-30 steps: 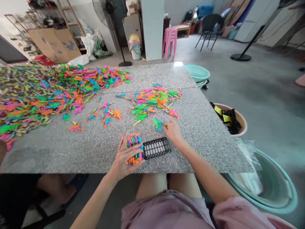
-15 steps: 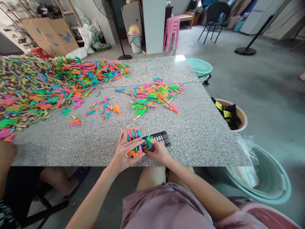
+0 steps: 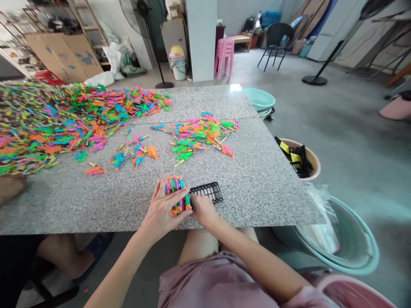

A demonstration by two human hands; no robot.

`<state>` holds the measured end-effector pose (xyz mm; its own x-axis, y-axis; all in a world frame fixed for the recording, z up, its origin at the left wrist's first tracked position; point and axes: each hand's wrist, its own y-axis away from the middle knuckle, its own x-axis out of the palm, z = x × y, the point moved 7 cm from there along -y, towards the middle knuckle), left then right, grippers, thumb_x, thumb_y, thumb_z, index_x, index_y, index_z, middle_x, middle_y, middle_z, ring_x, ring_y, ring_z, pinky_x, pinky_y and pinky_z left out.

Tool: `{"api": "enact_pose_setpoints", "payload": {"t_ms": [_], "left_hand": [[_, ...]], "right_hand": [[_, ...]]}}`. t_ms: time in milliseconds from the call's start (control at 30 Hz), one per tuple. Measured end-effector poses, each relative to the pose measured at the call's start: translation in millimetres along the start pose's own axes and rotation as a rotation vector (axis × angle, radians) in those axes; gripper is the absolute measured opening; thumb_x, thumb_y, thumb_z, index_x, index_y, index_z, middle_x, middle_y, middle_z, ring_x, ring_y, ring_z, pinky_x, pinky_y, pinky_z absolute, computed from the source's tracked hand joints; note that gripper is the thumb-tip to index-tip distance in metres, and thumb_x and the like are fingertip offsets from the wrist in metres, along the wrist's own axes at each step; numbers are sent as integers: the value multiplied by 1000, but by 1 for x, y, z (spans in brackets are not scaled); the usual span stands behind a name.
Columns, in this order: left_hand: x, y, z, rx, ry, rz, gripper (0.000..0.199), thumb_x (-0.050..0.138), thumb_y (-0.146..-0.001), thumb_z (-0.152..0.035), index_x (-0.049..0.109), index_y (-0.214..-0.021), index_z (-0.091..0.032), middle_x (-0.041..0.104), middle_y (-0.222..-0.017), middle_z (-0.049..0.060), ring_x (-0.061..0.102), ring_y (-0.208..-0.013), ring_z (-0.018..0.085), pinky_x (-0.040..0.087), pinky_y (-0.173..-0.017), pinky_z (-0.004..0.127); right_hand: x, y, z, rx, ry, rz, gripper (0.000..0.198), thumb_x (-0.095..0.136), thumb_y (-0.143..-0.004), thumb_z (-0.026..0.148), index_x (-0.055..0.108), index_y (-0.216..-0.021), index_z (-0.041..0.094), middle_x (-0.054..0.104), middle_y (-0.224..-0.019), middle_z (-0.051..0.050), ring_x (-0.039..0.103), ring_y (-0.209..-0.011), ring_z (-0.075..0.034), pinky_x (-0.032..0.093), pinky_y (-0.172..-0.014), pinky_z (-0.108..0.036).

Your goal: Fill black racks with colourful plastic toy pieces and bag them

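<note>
A black plastic mesh basket (image 3: 214, 191) lies on the speckled table near its front edge. Packed side by side at its left end is a row of small colourful plastic toys (image 3: 177, 192) with orange round ends. My left hand (image 3: 162, 209) is wrapped round this row, its thumb along the front and its fingers over the top. Against the right end of the row, my right hand (image 3: 203, 208) is closed with curled fingers. Whatever it pinches is hidden behind the hand. The right part of the basket shows bare mesh.
Loose toys lie in a pile (image 3: 205, 132) beyond my hands, and a big heap (image 3: 64, 115) covers the table's left. Another person's hand (image 3: 13, 188) rests at the left edge. Right of the table stand a tub of black baskets (image 3: 298, 158) and a green tub (image 3: 359, 239).
My right hand has moved left against the row, and the green and blue toy that showed at its fingertips is out of sight. The view has turned slightly right.
</note>
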<state>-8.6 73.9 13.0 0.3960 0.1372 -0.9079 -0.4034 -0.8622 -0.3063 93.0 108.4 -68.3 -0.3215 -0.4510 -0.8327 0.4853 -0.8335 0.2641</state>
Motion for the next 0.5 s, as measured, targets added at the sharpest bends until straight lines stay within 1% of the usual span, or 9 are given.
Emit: {"api": "enact_pose_setpoints", "payload": {"t_ms": [100, 167, 233, 300, 333, 367, 400, 433, 500], "left_hand": [[7, 3, 6, 23, -10, -35, 52, 68, -86, -41, 59, -135, -24, 69, -125, 6, 14, -150, 36, 20, -116, 69], [8, 4, 9, 46, -20, -63, 46, 65, -89, -40, 62, -131, -24, 70, -124, 7, 13, -150, 35, 21, -115, 69], [8, 6, 11, 87, -32, -96, 40, 63, -90, -40, 66, -125, -22, 70, -123, 8, 8, -150, 36, 22, -115, 69], [9, 6, 13, 122, -50, -111, 38, 63, -90, -39, 67, -123, -22, 69, -125, 8, 2, -150, 37, 22, -113, 72], [10, 7, 14, 133, -60, -105, 37, 64, -90, -40, 67, -123, -23, 68, -126, 7, 0, -150, 37, 22, -113, 72], [10, 7, 14, 144, -69, -102, 37, 64, -90, -40, 67, -123, -24, 68, -127, 6, -1, -150, 37, 22, -112, 73], [10, 7, 15, 150, -77, -103, 37, 64, -90, -40, 67, -123, -25, 68, -128, 6, 0, -150, 37, 21, -112, 73], [10, 6, 15, 153, -83, -103, 37, 65, -89, -41, 67, -124, -26, 67, -128, 5, 1, -150, 37, 21, -113, 72], [8, 7, 13, 163, -85, -114, 39, 66, -88, -40, 66, -124, -26, 67, -128, 5, 5, -150, 37, 19, -114, 71]], "right_hand": [[6, 4, 7, -28, 21, -10, 28, 55, -87, 28, 62, -110, 13, 73, -98, -16, 69, -91, -27, 46, -71, -31], [7, 4, 8, -95, 9, 3, 31, 57, -86, 25, 61, -115, 13, 73, -98, -14, 69, -89, -26, 47, -71, -30], [-3, -3, -4, -175, -52, 13, 36, 65, -82, 25, 60, -116, 15, 73, -97, -10, 69, -88, -23, 48, -73, -29], [-35, -17, -38, -162, -90, -89, 38, 69, -80, 24, 61, -117, 17, 71, -107, -9, 66, -99, -22, 49, -81, -28], [-58, -25, -64, -90, -70, -206, 38, 66, -83, 22, 60, -120, 17, 68, -119, -10, 62, -110, -22, 47, -89, -29], [-83, -32, -92, 20, -24, -353, 38, 59, -88, 20, 57, -126, 17, 62, -130, -12, 56, -121, -22, 44, -97, -31], [-104, -36, -117, 130, 44, -459, 40, 53, -92, 18, 53, -132, 17, 56, -138, -13, 50, -128, -23, 42, -101, -34], [-115, -40, -137, 202, 112, -476, 43, 50, -93, 18, 51, -136, 18, 51, -143, -13, 46, -131, -25, 41, -102, -37], [-116, -46, -157, 240, 242, -412, 39, 46, -96, 19, 52, -135, 19, 54, -140, -14, 48, -128, -26, 42, -100, -40]]}}
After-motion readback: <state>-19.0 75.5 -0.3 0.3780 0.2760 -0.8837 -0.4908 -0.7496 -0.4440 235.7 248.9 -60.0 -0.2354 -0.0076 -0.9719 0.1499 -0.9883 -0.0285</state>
